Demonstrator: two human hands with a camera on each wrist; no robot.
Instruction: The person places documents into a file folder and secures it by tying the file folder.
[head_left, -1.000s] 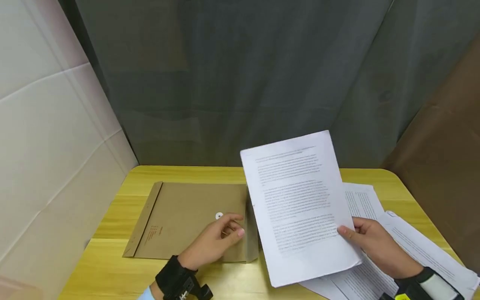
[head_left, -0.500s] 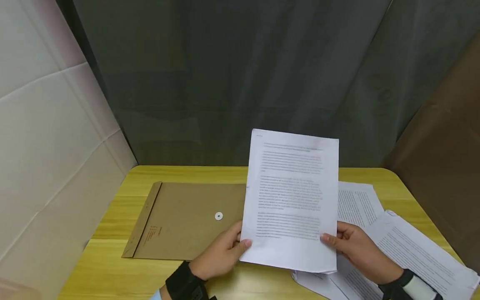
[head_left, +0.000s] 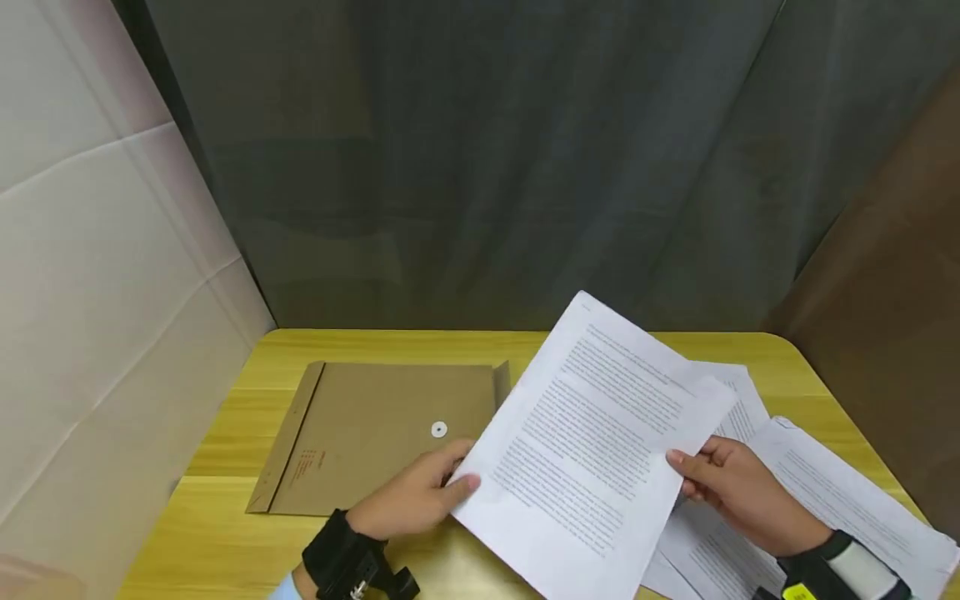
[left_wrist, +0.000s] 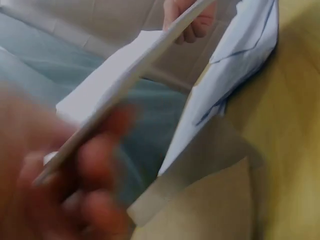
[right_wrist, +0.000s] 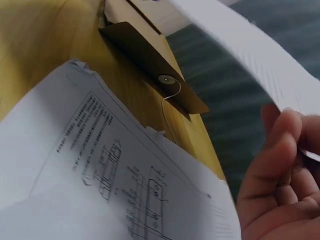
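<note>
A thick stack of printed white sheets (head_left: 592, 450) is lifted off the yellow wooden table (head_left: 225, 550) and tilted clockwise. My left hand (head_left: 448, 482) pinches its lower left edge; the blurred fingers (left_wrist: 85, 175) close on the stack's edge (left_wrist: 140, 65). My right hand (head_left: 693, 468) grips the right edge, thumb on top and fingers beneath; it shows close up (right_wrist: 280, 185) under the stack (right_wrist: 260, 55). A brown paper envelope (head_left: 375, 433) with a white string button (head_left: 438, 430) lies flat left of the stack, its flap (right_wrist: 165, 80) open towards the papers.
Loose printed sheets (head_left: 832, 500) lie spread on the table's right side under my right hand, also visible as sheets (right_wrist: 100, 175). A grey curtain (head_left: 487, 167) hangs behind the table, a white panel (head_left: 90, 292) stands at the left and a brown panel (head_left: 885, 333) at the right.
The stack stood nearly upright in both hands half a second ago; it is now rotated clockwise and lower. One second ago only my right hand held it, while the left rested on the envelope.
</note>
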